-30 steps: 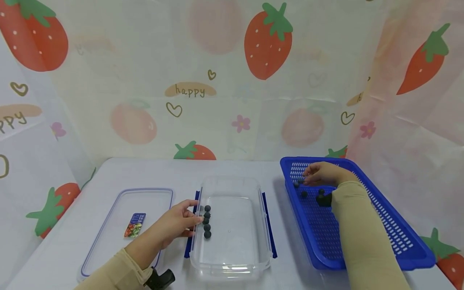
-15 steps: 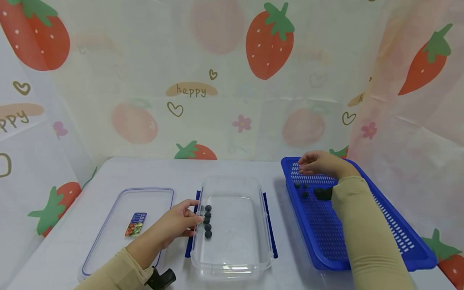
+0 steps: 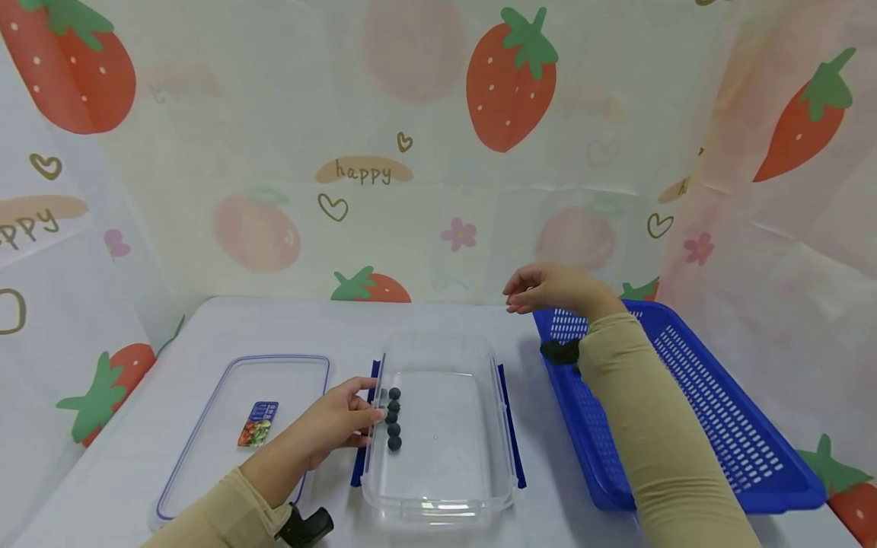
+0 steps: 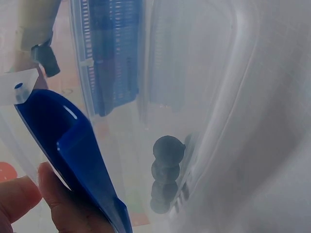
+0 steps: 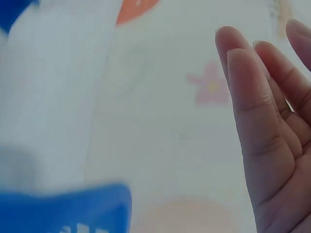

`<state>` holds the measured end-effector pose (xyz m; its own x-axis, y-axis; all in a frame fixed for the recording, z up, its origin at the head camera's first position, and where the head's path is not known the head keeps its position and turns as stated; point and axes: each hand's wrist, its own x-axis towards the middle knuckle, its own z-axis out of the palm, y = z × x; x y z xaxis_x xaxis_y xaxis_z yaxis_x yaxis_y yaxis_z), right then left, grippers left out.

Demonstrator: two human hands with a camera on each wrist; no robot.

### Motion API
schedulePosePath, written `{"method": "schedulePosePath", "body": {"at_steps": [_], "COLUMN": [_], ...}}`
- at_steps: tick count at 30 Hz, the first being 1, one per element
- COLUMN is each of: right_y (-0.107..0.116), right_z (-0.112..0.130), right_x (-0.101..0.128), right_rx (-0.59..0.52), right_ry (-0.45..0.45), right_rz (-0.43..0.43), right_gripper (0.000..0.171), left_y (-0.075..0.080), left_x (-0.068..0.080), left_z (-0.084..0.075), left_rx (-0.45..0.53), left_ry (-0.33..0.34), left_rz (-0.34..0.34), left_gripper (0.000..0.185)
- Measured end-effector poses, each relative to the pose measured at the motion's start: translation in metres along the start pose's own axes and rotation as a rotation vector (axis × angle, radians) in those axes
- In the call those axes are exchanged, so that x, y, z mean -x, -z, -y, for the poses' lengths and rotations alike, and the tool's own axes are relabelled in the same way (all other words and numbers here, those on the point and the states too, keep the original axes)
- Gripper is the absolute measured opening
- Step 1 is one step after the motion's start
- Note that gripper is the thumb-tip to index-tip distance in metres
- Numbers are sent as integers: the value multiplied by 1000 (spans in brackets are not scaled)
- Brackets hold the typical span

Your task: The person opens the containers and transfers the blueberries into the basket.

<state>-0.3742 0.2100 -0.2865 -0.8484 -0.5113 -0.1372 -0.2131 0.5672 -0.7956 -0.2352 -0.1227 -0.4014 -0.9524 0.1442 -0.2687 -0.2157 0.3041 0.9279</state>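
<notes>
My left hand [image 3: 342, 415] grips the left side of a clear plastic box [image 3: 445, 457], thumb at the rim. The left wrist view shows thumb and fingers at its blue side clip [image 4: 87, 160]. Inside, several dark blue-grey balls [image 3: 393, 441], resembling blueberries, lie in a row along the left wall. My right hand [image 3: 565, 289] is raised over the far left corner of the blue mesh basket [image 3: 726, 434], fingers pointing left, past its rim. No ball shows at its fingers; I cannot tell whether one is hidden there. The right forearm hides part of the basket.
A clear lid [image 3: 212, 457] with a printed label [image 3: 256, 424] lies flat left of the box. A strip of white table [image 3: 530, 426] runs between box and basket. A strawberry-print sheet [image 3: 390, 236] stands behind the table.
My right hand has risen out of the basket and moved left, past its far left corner. My left hand, the box and the row of balls have stayed put.
</notes>
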Motion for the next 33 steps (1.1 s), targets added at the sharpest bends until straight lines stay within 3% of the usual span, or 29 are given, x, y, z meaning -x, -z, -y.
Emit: {"method": "schedulePosePath", "body": {"at_steps": [6,13,22,33], "right_y": [-26,-67,-127,-157], "right_z": [17,25,29,19], "right_x": [-19,-46,-75,-90], "right_rx": [16,-81,-37,-64], "right_ry": [18,47,26,-35], "right_rz": [41,136,241,286], "right_gripper": [23,19,11,22], "left_y": [1,1,2,3], "left_x": [-1,-3,-3,-3], "left_z": [1,3,4,2], "left_rx": [9,9,1,8], "left_ry": [-2,-1,3,3], "left_rz": [3,0,9,21], "left_gripper": [58,57,58,58]}}
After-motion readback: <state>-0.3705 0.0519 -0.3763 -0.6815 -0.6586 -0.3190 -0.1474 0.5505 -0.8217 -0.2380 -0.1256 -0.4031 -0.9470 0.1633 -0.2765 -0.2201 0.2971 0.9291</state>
